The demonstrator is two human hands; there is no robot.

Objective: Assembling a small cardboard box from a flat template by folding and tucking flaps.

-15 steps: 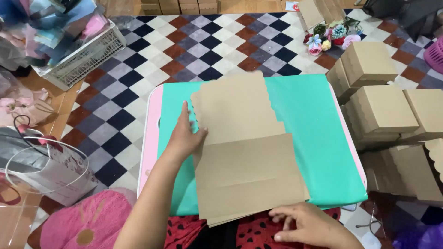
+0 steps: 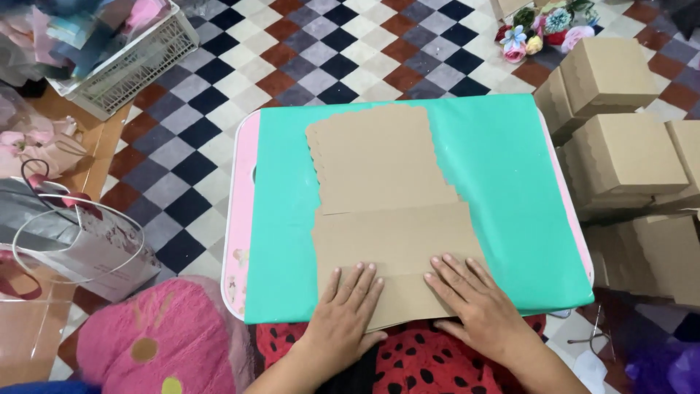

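Head view: we are pressing both palms flat on the near panel of the flat cardboard sheet [image 2: 390, 211], which is lying on the teal sheet [image 2: 503, 190] that covers the small pink-edged table [image 2: 239, 219]. The left hand [image 2: 346, 314] is resting at the sheet's near edge, fingers [image 2: 357, 281] spread and extended, gripping nothing. The right hand [image 2: 477, 303] is lying just beside it, fingers likewise spread flat on the board.

We are judging the step in hand to be flattening or creasing the near panel along the fold line that is running across the sheet above the fingertips. To do it well, we are keeping pressure even under both palms, holding the scalloped far panel square to the table, and sliding outward from the centre so the board is not buckling. Whether more than one sheet is stacked here is unclear from this angle.

Finished cardboard boxes [image 2: 620, 157] are standing to the right, well apart.
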